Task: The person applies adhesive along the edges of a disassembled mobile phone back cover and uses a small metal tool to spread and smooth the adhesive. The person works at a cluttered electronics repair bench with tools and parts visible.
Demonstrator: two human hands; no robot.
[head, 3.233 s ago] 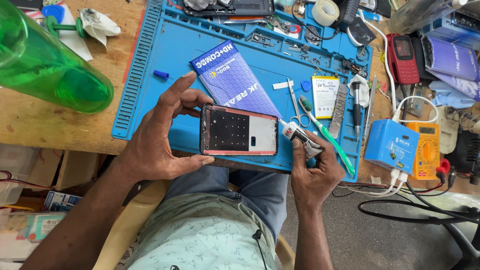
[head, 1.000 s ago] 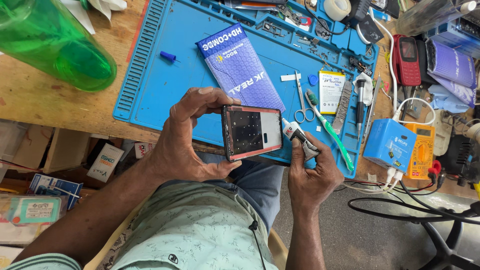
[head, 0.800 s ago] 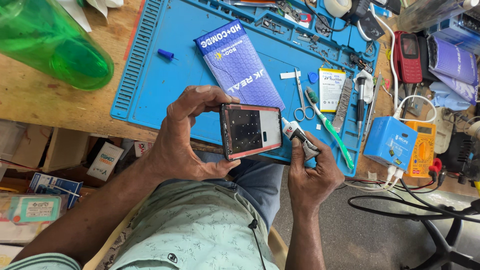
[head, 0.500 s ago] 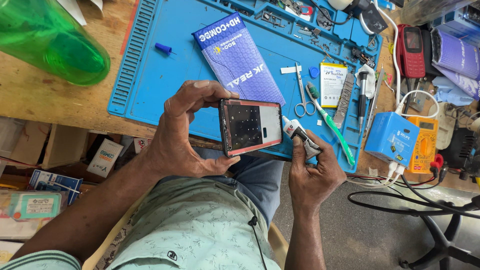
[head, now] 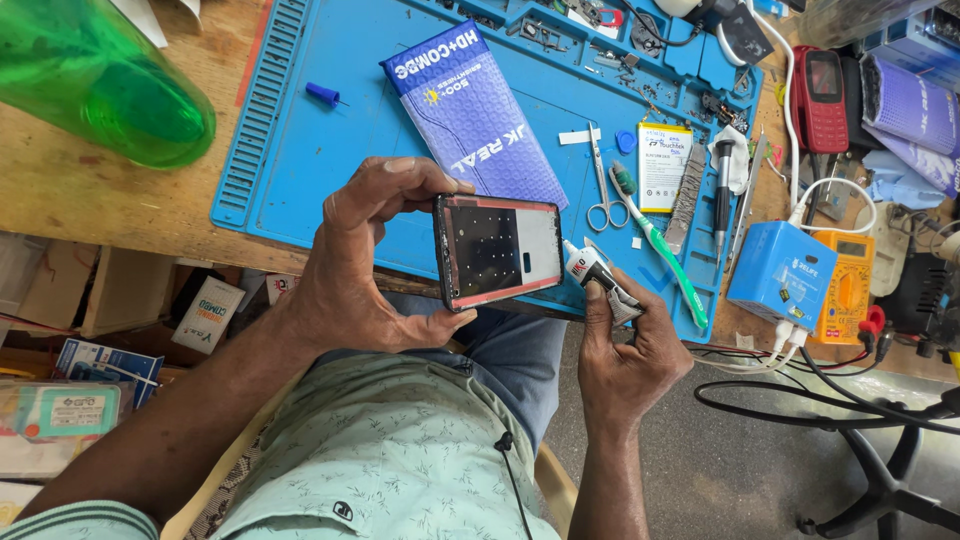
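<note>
My left hand (head: 365, 265) grips an opened phone frame (head: 498, 250), dark inside with a reddish rim, held over the near edge of the blue work mat (head: 310, 170). My right hand (head: 628, 345) is closed around a small glue tube (head: 595, 277) whose nozzle points at the frame's right edge. Whether the nozzle touches the rim is unclear. A blue-purple flat box (head: 470, 110) lies on the mat just beyond the phone.
Scissors (head: 600, 190), a green toothbrush (head: 665, 250), a phone battery (head: 663, 165) and a screwdriver (head: 722, 195) lie on the mat's right side. A green bottle (head: 100, 75) lies at the left. A blue box (head: 780, 275), orange multimeter (head: 845, 285), red phone (head: 820, 85) and cables (head: 800, 390) crowd the right.
My left hand has turned the phone frame, so its inner dark side now faces up more squarely. The glue tube stays at the frame's right edge. The view shifted slightly.
</note>
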